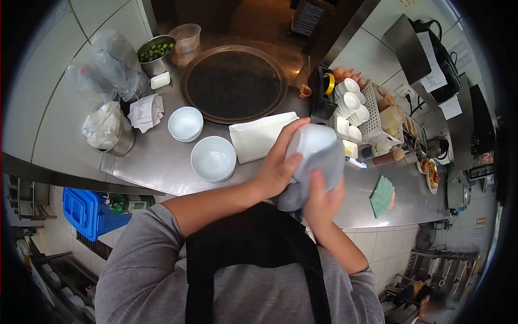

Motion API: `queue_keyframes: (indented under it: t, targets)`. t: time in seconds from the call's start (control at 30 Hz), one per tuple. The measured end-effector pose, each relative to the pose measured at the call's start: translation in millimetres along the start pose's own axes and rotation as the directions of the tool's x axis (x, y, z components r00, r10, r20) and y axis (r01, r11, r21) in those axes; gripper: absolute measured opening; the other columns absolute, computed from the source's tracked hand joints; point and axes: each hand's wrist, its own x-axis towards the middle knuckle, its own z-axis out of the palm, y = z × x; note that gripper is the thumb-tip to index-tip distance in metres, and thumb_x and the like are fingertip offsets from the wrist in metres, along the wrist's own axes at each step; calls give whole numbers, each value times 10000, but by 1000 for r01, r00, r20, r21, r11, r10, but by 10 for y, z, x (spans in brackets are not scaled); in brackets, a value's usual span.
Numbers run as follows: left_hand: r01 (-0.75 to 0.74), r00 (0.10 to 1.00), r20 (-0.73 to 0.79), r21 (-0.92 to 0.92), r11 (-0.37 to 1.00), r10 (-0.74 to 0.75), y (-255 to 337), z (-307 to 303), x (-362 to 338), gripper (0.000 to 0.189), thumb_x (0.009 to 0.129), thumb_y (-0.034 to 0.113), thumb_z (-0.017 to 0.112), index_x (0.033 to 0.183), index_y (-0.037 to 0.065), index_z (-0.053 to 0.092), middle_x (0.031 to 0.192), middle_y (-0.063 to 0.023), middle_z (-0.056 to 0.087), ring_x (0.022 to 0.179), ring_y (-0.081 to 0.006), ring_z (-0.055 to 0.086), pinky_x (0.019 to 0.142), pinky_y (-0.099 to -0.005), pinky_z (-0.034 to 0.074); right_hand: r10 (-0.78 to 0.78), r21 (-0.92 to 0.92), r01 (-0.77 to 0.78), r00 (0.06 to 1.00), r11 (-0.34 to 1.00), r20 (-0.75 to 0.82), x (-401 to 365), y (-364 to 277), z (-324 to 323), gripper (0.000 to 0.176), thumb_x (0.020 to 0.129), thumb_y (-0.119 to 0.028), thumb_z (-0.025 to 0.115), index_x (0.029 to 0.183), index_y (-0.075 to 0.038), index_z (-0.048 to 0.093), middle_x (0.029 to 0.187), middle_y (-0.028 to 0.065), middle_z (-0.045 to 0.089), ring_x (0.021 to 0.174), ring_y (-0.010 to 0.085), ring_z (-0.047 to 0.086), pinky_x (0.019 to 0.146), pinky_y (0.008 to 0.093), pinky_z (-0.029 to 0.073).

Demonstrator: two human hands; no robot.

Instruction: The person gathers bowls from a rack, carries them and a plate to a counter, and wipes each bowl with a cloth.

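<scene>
My left hand (279,166) grips a white bowl (315,139) by its side, tilted above the counter's front part. A grey cloth (326,164) covers part of the bowl, and my right hand (324,200) is closed on this cloth, pressing it against the bowl. Some cloth hangs below, between my hands. Behind my left hand lies a white rectangular plate (253,141). Left of it stand white bowls (213,159), and farther back are more stacked white bowls (185,123).
A round dark tray (233,83) lies at the back. A pot of green fruit (156,52), plastic bags (116,59) and papers (145,112) are left. Stacked small dishes (351,101), sauce bottles (389,157) and a green cloth (382,196) are right.
</scene>
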Motion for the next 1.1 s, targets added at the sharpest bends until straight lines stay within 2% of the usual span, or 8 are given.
queue_keyframes:
  t: [0.07, 0.13, 0.23, 0.37, 0.47, 0.7, 0.9, 1.1]
  targets:
    - [341, 918, 100, -695, 633, -385, 194, 123, 22, 641, 954, 536, 429, 1396, 72, 410, 1278, -71, 509, 1169, -202, 489, 1026, -339, 354, -375, -201, 412, 905, 888, 198, 3, 489, -119, 342, 843, -84, 651, 1145, 43, 554, 1037, 168, 644, 916, 309, 649, 845, 392, 511]
    - [535, 792, 206, -687, 491, -575, 285, 75, 87, 604, 964, 547, 398, 1337, 77, 466, 1237, -56, 530, 1147, -178, 494, 1008, -328, 366, -660, -180, 836, 525, 518, 538, 212, 713, -312, 444, 588, -24, 662, 1013, 36, 551, 984, 200, 624, 878, 379, 614, 838, 496, 494]
    - [709, 619, 313, -618, 340, -721, 317, 63, 110, 576, 978, 587, 341, 1155, 98, 588, 1140, -38, 574, 1086, -145, 513, 962, -316, 395, -632, -229, 880, 462, 417, 622, 299, 713, -552, 461, 569, -48, 664, 1013, 20, 558, 970, 173, 629, 879, 341, 618, 821, 493, 493]
    - [690, 689, 402, -109, 715, -603, -30, -194, 52, 689, 959, 595, 399, 1350, 32, 468, 1339, -152, 508, 1280, -271, 448, 1069, -385, 343, -135, -402, 195, 976, 895, 173, 129, 478, -668, 292, 778, -60, 643, 1042, 39, 564, 931, 205, 632, 838, 378, 628, 773, 469, 496]
    - [-66, 899, 308, 799, 597, -312, -339, -341, -103, 805, 872, 391, 660, 1478, 43, 261, 1505, -216, 288, 1408, -370, 260, 1141, -465, 249, 149, -538, -48, 978, 842, 146, 440, 768, -954, 248, 819, -55, 645, 1038, 26, 563, 969, 186, 641, 855, 387, 616, 815, 447, 489]
    - [106, 863, 258, 749, 654, -435, -578, -407, -353, 1209, 678, 387, 843, 1510, 20, 46, 1536, -267, 151, 1427, -407, 187, 1166, -436, 210, 73, -860, 381, 901, 339, 428, 219, 1781, -1184, 299, 772, -89, 716, 1004, -22, 541, 951, 173, 618, 928, 363, 579, 761, 476, 448]
    - [231, 900, 159, 616, 753, -406, -928, -454, -610, 1292, 628, 314, 881, 1494, -15, -21, 1501, -280, 226, 1399, -396, 262, 1154, -406, 251, -121, -670, 93, 993, 736, 5, 231, 1624, -887, 373, 787, -60, 700, 1123, -18, 542, 1076, 214, 584, 973, 371, 566, 863, 475, 429]
    - [261, 913, 118, 569, 780, -391, -1194, -414, -618, 1190, 586, 251, 881, 1472, -34, 140, 1452, -257, 329, 1363, -376, 334, 1135, -409, 281, 49, -698, 470, 811, 541, 584, -93, 1405, 16, 537, 830, -91, 557, 1333, 51, 435, 1306, 292, 499, 1112, 419, 560, 922, 464, 453]
